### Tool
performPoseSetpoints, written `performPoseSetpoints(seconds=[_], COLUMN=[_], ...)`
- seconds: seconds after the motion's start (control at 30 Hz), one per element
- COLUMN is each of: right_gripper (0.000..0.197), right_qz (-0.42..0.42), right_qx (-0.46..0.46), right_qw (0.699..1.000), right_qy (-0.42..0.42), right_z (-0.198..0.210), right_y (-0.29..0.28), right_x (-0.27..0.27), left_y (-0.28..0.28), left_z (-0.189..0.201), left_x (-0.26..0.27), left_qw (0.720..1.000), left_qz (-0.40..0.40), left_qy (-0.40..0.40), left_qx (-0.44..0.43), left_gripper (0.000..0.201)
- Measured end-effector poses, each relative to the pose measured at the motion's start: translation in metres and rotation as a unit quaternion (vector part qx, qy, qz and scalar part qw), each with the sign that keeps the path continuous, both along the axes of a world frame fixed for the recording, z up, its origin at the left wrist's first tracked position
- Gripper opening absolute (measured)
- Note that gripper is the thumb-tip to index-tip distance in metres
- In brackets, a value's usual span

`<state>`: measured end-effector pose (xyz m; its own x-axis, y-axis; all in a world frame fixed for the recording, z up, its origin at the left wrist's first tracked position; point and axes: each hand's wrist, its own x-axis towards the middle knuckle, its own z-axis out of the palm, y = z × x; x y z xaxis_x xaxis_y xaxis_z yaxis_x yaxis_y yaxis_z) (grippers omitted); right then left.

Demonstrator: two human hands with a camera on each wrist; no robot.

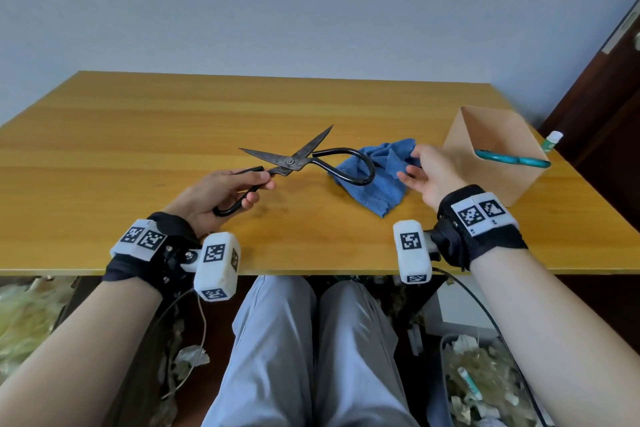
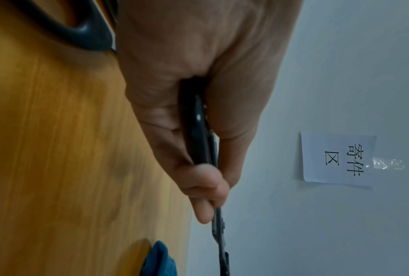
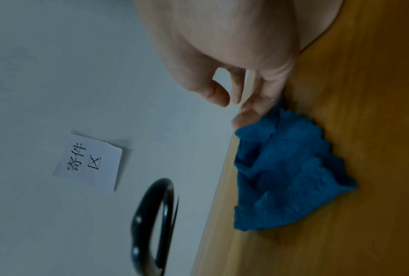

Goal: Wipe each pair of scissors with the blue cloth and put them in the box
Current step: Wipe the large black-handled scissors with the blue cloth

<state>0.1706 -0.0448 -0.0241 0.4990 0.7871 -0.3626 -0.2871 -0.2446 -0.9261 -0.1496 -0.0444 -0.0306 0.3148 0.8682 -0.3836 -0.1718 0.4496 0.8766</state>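
Note:
Black iron scissors [image 1: 290, 161] hang just above the wooden table [image 1: 138, 135] with their blades spread. My left hand [image 1: 258, 184] grips one handle loop; the left wrist view shows fingers and thumb curled round that black handle [image 2: 198, 130]. The other loop [image 3: 151, 214] hovers over the crumpled blue cloth [image 1: 381, 184]. At the cloth's right edge is my right hand [image 1: 410, 166], fingers loosely spread, with its fingertips [image 3: 250, 112] touching the cloth [image 3: 288, 173]. A cardboard box [image 1: 491, 180] at the right holds teal-handled scissors [image 1: 512, 159].
A small white and green bottle [image 1: 552, 141] stands behind the box near the table's right edge. A paper note [image 2: 338, 158] is taped to the grey wall behind the table. A dark door [image 1: 609, 97] is at the far right.

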Motion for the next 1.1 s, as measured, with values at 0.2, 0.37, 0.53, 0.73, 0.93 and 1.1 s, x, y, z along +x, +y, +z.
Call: performPoseSetpoints(seconds=[0.2, 0.37, 0.53, 0.73, 0.93, 1.1], right_gripper=[0.018, 0.012, 0.008, 0.021, 0.024, 0.013], right_qz=[-0.020, -0.036, -0.083, -0.074, -0.049, -0.012], right_qx=[-0.033, -0.038, 0.067, 0.108, 0.199, 0.281], right_qw=[0.999, 0.998, 0.992, 0.986, 0.974, 0.950], right_qy=[0.036, 0.040, 0.061, 0.105, 0.096, 0.137], right_z=[-0.009, -0.015, -0.017, 0.018, 0.066, 0.090], right_y=[0.013, 0.025, 0.033, 0.036, 0.030, 0.029], right_x=[0.004, 0.007, 0.000, -0.006, -0.020, -0.027], left_y=[-0.002, -0.003, 0.001, 0.009, 0.013, 0.016], left_z=[0.003, 0.002, 0.004, 0.009, 0.019, 0.025], left_x=[0.002, 0.001, 0.002, 0.003, 0.007, 0.006], left_qw=[1.000, 1.000, 1.000, 0.999, 0.998, 0.997], left_qz=[-0.006, -0.014, 0.013, 0.032, 0.042, 0.050], left_qy=[0.010, 0.014, -0.003, -0.011, -0.022, -0.033], left_qx=[0.008, 0.013, 0.010, 0.018, 0.031, 0.038], left_gripper=[0.051, 0.054, 0.038, 0.031, 0.026, 0.017])
